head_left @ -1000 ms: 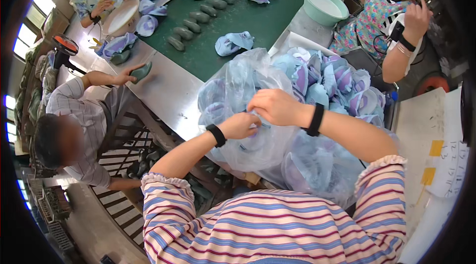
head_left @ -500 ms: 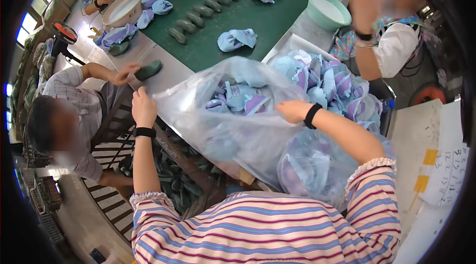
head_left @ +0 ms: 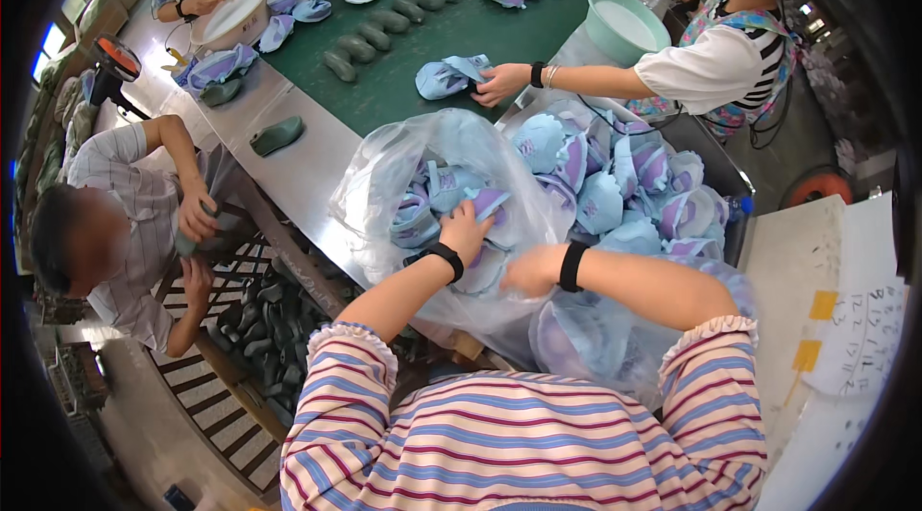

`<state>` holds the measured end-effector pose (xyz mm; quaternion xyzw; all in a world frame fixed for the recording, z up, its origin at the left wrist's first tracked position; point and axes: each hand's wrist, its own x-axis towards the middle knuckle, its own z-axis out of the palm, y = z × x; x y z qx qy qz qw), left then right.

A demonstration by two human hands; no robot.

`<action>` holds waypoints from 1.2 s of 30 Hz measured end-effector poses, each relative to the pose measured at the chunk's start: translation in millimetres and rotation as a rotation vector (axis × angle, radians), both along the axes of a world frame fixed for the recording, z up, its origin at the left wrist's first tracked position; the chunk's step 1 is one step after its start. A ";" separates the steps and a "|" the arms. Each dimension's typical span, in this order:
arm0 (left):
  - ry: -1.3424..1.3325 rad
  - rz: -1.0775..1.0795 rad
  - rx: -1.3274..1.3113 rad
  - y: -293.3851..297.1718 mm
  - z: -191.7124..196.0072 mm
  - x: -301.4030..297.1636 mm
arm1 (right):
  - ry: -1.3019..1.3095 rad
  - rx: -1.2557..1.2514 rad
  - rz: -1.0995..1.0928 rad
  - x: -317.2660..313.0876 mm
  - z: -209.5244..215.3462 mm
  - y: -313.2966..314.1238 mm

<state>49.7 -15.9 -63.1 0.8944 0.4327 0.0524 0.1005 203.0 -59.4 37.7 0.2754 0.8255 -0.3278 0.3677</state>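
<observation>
In front of me a clear plastic bag (head_left: pixel 361 192) lies with its mouth spread, full of light blue and purple shoe uppers (head_left: pixel 451 186). My left hand (head_left: pixel 465 234) is inside the mouth, its fingers curled on a blue and purple shoe upper (head_left: pixel 488 201). Beside it, at the bag's near right edge, is my right hand (head_left: pixel 531 271); motion blurs its fingers, so their grip is unclear. A second filled plastic bag (head_left: pixel 586 338) sits close below my right forearm.
Loose uppers (head_left: pixel 600 204) heap in a tray to the right. On the green conveyor belt (head_left: pixel 327 103) stand rows of dark green shoe lasts (head_left: pixel 389 21) and uppers. A co-worker's hand (head_left: pixel 499 84) reaches to an upper (head_left: pixel 440 81). Another person (head_left: pixel 125 194) sits at left, near a lone last (head_left: pixel 277 136).
My left hand has left the bag's far left edge and moved right into its mouth. My right hand has shifted down and left. The right co-worker's arm now reaches over the belt.
</observation>
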 end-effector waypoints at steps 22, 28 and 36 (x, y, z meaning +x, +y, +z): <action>-1.533 -0.100 -1.904 -4.8 134.5 -86.9 | 1.122 -0.436 -1.507 30.2 108.1 4.6; -1.246 -0.025 -1.717 5.0 129.2 -97.6 | 1.262 -0.473 -1.511 68.6 96.9 13.5; -1.061 -0.047 -1.605 20.2 92.5 -71.5 | 1.176 -0.695 -1.207 32.6 97.4 21.9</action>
